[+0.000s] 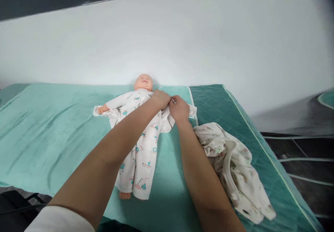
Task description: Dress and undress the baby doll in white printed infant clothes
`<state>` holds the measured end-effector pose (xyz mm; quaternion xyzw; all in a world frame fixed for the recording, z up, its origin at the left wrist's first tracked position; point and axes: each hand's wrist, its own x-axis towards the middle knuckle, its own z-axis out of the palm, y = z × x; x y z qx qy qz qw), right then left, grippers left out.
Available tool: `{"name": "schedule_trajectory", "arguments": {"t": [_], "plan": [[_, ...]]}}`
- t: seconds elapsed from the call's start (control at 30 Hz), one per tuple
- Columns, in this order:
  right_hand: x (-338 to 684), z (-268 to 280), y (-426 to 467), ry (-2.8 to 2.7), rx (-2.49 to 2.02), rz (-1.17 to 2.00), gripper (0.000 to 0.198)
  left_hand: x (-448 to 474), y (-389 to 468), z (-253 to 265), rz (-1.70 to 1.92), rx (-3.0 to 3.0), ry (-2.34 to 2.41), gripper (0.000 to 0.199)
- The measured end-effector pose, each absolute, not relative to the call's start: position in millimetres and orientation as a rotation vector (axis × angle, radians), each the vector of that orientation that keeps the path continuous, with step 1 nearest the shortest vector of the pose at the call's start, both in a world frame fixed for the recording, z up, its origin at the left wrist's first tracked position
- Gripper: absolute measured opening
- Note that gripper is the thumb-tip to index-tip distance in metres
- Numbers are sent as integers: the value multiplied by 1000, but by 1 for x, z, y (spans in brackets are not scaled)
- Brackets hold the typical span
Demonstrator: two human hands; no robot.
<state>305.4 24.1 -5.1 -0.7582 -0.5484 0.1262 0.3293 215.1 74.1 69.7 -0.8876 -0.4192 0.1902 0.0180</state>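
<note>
A baby doll lies on its back with its head toward the wall. It wears white printed trousers, and a matching white printed top is spread beneath its upper body. A white sleeve covers the doll's arm at left, and its small hand rests on the spread top's sleeve. My left hand and my right hand are close together by the doll's shoulder at right, fingers closed on white cloth of the sleeve there. My hands hide that arm of the doll.
A crumpled white printed baby garment lies at right on the dark green quilted cover. Light green cloth covers the rest of the bed. Behind the bed stands a white wall. A black object shows at lower left.
</note>
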Motion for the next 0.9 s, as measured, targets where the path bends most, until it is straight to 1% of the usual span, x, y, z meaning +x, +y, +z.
{"name": "schedule_trajectory", "arguments": {"t": [0.43,0.7,0.9], "plan": [[314,-9,19,-1234,-1853,430,36,184,63,106,623,-2620,-1345,50],[320,-17,23,-1141,-1779,500,31,156,62,125,565,-2581,-1421,50],[327,-22,26,-1122,-1704,577,28,143,64,129,553,-2555,-1398,48]]}}
